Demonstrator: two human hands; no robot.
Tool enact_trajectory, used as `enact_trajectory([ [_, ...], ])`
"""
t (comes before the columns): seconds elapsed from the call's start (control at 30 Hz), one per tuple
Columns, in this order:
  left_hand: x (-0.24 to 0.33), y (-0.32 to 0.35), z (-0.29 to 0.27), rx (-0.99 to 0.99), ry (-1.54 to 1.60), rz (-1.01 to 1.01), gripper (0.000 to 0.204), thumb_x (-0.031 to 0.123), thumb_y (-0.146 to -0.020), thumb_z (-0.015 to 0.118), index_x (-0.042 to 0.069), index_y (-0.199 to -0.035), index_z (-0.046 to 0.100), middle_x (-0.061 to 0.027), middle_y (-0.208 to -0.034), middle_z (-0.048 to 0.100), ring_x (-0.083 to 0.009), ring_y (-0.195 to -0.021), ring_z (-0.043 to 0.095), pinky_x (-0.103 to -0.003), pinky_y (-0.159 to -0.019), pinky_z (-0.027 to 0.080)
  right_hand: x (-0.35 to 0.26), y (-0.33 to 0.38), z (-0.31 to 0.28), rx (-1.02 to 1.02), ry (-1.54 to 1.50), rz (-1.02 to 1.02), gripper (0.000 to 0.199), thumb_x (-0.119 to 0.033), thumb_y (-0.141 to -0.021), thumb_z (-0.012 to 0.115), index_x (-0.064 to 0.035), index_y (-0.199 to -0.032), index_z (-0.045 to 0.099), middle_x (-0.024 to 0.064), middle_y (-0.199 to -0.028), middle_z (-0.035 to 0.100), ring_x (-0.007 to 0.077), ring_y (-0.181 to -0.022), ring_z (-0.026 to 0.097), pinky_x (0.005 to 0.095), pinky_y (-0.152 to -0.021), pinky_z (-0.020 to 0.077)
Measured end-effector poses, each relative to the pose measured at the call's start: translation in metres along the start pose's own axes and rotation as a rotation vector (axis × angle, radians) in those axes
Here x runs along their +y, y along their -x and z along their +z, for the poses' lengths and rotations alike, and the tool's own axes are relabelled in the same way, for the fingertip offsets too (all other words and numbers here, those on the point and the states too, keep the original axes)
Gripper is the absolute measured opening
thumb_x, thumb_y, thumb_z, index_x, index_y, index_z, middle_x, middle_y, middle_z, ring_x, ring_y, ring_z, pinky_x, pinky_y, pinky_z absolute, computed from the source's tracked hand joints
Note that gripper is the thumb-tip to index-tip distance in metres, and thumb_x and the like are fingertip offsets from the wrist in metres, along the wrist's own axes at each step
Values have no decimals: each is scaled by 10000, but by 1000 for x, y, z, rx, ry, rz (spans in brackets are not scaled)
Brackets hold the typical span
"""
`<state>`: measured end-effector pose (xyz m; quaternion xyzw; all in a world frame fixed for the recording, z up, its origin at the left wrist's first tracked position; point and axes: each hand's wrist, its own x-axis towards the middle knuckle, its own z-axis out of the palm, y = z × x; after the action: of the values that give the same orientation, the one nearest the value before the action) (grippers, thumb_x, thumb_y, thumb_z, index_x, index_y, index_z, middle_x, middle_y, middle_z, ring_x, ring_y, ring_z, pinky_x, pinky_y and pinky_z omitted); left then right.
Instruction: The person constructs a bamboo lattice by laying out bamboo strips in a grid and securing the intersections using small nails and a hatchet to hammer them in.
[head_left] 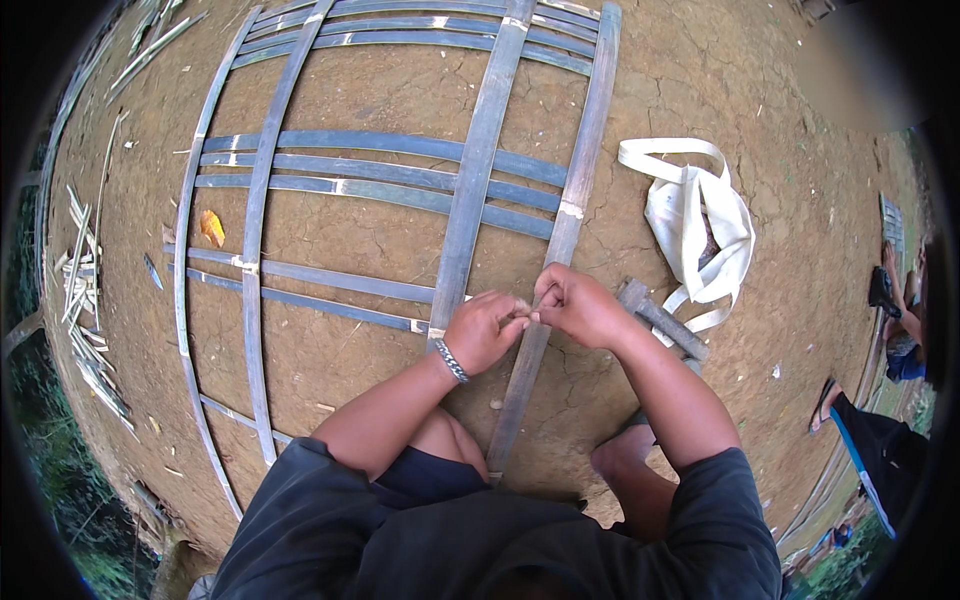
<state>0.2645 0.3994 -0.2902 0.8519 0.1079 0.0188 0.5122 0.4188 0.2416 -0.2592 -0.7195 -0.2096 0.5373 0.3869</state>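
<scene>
A frame of dark split-bamboo slats lies on the ground before me, long rails crossed by thinner slats [350,284]. Over its right rail [517,392], my left hand [482,332] and my right hand [580,308] almost meet. Both are closed in a pinch on what looks like a thin pale strip [529,313], mostly covered by the fingers. The near end of a slat disappears behind my left hand. Pale ties or joints show at several crossings, such as the binding [245,266] on the inner left rail.
Beside my right forearm lie short, thick wooden pieces [668,322]. A white cloth bag [690,232] with a strap is beyond them. Loose split strips [85,315] are scattered at far left, and a yellow leaf [212,228] lies within the frame. Other people's legs [868,440] appear at the right edge.
</scene>
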Motion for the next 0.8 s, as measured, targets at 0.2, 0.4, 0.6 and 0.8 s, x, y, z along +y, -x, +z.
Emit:
enact_trajectory([
  [0.2,-47,-36,-3,485,19,-134,143,128,-908,759,36,-1016,756,-130,-924,719,-277,-871,689,-376,-820,547,32,9,-30,486,-45,30,352,-60,-906,775,11,-1178,564,65,-967,678,120,-876,644,260,-787,528],
  [0.4,-81,-84,-1,869,-36,-267,143,164,-911,779,27,-951,772,-94,-929,692,-245,-930,660,-362,-856,522,91,31,-63,585,3,34,309,-99,-907,777,10,-1146,615,62,-955,705,115,-860,661,271,-802,547],
  [0.6,-87,-86,8,816,-258,-195,93,138,-890,783,54,-928,778,-99,-905,679,-274,-912,620,-391,-836,488,119,58,-79,556,121,62,246,-92,-918,764,6,-1103,634,68,-917,716,126,-859,674,285,-787,544],
  [0.8,-87,-86,8,821,-318,-130,62,112,-887,777,57,-894,749,-105,-906,678,-293,-887,607,-411,-825,480,139,98,-83,589,442,-46,267,-67,-872,770,-4,-1099,645,144,-989,690,284,-941,675,384,-856,535],
])
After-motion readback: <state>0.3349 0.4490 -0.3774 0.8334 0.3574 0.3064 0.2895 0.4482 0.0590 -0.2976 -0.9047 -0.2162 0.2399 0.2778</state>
